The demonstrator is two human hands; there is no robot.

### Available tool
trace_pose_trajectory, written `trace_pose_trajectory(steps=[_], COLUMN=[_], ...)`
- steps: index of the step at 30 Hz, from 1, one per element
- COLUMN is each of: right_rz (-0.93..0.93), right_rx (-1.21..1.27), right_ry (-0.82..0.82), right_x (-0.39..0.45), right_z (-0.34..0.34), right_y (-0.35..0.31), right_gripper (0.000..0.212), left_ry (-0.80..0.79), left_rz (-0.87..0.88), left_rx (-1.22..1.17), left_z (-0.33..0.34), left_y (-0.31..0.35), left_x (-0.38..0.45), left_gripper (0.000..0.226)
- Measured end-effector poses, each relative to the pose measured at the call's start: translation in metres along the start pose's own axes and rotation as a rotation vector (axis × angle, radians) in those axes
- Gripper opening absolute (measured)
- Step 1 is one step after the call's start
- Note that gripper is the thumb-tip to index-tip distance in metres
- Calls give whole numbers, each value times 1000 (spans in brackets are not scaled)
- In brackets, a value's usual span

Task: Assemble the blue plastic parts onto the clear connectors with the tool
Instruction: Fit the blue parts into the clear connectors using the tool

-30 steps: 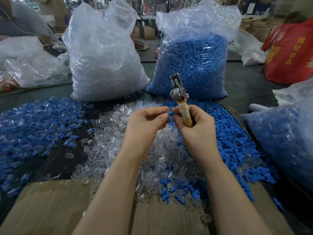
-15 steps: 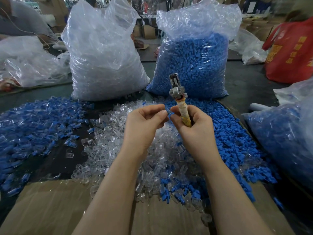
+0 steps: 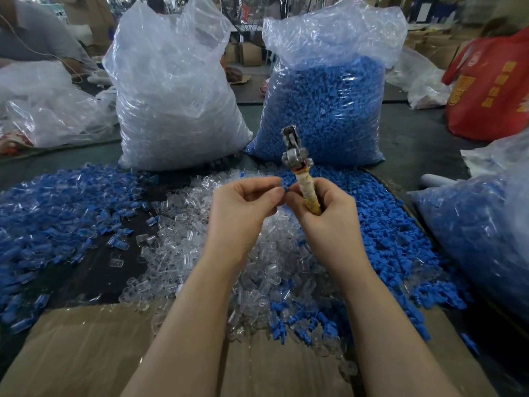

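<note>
My right hand [image 3: 326, 222] grips the tool [image 3: 297, 164] by its tape-wrapped handle, metal head pointing up. Its fingertips meet those of my left hand [image 3: 243, 210] over the table's middle. A small blue part [image 3: 285, 189] shows pinched between the fingertips of both hands; any clear connector there is hidden. Below the hands lies a heap of clear connectors [image 3: 200, 253]. Loose blue parts [image 3: 386, 239] are piled to the right. Assembled blue-and-clear pieces [image 3: 57, 213] spread over the left.
Two tall plastic sacks stand behind the piles, one of clear connectors [image 3: 174, 104] and one of blue parts [image 3: 323, 110]. Another bag of blue pieces [image 3: 481, 239] lies at the right. A red bag [image 3: 492, 87] sits far right. Cardboard [image 3: 86, 351] covers the near edge.
Both hands have stayed together at the same spot, with the tool upright; only small finger shifts at the pinched blue part.
</note>
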State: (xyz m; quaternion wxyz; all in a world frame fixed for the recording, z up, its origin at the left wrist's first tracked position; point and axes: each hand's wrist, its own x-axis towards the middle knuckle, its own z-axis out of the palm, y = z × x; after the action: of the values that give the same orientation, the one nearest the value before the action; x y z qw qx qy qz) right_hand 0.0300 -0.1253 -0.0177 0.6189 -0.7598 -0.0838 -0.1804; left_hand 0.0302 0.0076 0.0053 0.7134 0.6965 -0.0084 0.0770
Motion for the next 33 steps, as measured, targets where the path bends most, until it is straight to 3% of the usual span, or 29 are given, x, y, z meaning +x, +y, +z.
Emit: trace_pose_trajectory(steps=[9,21,33], right_rz=[61,147,127], right_rx=[47,-240,-366], right_ry=[-64,-314,-337], right_x=[1,3,3], right_z=[-6,-23,-20], right_y=[-1,6,7], right_gripper=[4,18,21], left_ry=[5,37,70], left_rz=[-4,71,89], left_rx=[-125,-178,-125], left_z=[-2,-9,-11], left_y=[1,-1,-1], left_x=[2,7,11], left_gripper=[17,18,22])
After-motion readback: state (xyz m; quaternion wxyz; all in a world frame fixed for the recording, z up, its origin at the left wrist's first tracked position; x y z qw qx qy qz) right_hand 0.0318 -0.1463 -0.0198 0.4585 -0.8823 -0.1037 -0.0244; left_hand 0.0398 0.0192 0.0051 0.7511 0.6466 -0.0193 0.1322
